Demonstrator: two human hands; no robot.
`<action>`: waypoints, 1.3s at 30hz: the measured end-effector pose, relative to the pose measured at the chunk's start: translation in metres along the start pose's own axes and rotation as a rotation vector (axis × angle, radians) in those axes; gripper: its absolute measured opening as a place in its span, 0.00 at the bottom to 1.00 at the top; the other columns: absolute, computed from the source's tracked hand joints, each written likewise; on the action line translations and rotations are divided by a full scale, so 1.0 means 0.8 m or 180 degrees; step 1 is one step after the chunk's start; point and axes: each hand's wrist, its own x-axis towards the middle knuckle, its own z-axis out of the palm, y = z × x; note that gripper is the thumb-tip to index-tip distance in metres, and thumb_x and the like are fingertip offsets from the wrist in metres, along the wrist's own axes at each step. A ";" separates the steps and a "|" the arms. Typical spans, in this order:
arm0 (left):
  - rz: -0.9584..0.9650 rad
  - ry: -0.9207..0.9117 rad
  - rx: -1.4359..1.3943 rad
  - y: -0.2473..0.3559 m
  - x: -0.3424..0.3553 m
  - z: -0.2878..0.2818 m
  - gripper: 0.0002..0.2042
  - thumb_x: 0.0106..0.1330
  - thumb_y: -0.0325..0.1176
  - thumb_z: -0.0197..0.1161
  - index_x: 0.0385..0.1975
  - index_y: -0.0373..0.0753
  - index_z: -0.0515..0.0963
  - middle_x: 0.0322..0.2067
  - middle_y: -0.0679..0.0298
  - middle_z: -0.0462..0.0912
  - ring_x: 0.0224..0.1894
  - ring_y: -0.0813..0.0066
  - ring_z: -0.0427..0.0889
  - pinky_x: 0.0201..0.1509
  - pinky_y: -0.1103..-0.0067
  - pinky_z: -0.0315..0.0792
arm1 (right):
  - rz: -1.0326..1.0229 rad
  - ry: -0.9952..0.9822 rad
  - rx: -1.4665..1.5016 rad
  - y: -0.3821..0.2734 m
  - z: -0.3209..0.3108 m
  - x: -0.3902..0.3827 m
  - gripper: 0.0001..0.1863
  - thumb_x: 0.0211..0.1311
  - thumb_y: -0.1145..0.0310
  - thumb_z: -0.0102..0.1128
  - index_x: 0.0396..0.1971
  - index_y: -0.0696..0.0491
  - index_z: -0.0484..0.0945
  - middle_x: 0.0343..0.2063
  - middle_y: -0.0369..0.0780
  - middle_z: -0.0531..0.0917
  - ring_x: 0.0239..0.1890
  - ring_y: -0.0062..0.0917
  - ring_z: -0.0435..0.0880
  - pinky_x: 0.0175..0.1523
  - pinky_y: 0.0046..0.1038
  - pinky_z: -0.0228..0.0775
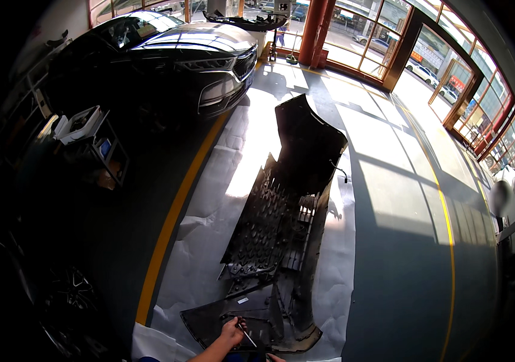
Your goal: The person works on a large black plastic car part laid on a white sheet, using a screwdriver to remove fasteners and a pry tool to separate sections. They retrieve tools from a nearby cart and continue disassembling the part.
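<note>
A black car bumper (pixel 318 151) lies with its inner side up, stretching away from me. My left hand (pixel 233 330) is over its near end, fingers closed around one end of a thin pale rod (pixel 248 338). The rod slants down to the right, toward my right hand (pixel 274 358). Only a small part of that hand shows at the lower edge, and its fingers are mostly cut off. A small white label (pixel 243 300) sits on the dark panel just beyond my left hand. Farther along is the bumper's slatted grille (pixel 263 223).
White sheeting (pixel 200 247) lies under the bumper. At left are a dark car (pixel 209 60) and a small cart (pixel 109 154) with a white tray (pixel 79 125). Yellow lines (pixel 176 217) run along the floor. Another vehicle (pixel 514 205) stands at right, near tall windows.
</note>
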 end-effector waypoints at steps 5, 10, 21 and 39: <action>0.0287 0.0089 0.0131 -0.001 0.008 -0.031 0.13 0.79 0.36 0.49 0.39 0.35 0.77 0.32 0.57 0.79 0.31 0.66 0.75 0.39 0.70 0.72 | 0.0240 -0.0457 0.0317 -0.013 -0.021 0.016 0.20 0.68 0.62 0.61 0.52 0.60 0.82 0.45 0.52 0.87 0.49 0.39 0.86 0.55 0.34 0.75; 0.0250 -0.0007 0.0255 -0.026 0.046 -0.040 0.12 0.79 0.36 0.50 0.42 0.35 0.77 0.33 0.56 0.80 0.34 0.65 0.77 0.43 0.70 0.73 | 0.0804 -0.0736 0.1340 0.023 -0.028 0.035 0.23 0.68 0.59 0.62 0.52 0.64 0.81 0.46 0.48 0.87 0.51 0.31 0.84 0.58 0.31 0.73; -0.0213 -0.0145 0.0418 -0.109 0.110 -0.015 0.13 0.79 0.35 0.50 0.42 0.34 0.79 0.37 0.58 0.82 0.34 0.70 0.76 0.43 0.72 0.72 | 0.2058 -0.0603 0.2942 0.138 -0.036 0.067 0.16 0.69 0.66 0.61 0.51 0.59 0.83 0.28 0.34 0.83 0.24 0.15 0.75 0.27 0.21 0.64; -0.0595 0.0711 0.0228 -0.161 0.151 -0.087 0.11 0.78 0.38 0.53 0.47 0.38 0.76 0.39 0.62 0.80 0.27 0.78 0.70 0.33 0.81 0.67 | 0.1248 -0.0526 0.0603 0.153 -0.057 0.109 0.19 0.64 0.63 0.65 0.50 0.59 0.81 0.43 0.52 0.86 0.47 0.44 0.87 0.51 0.33 0.78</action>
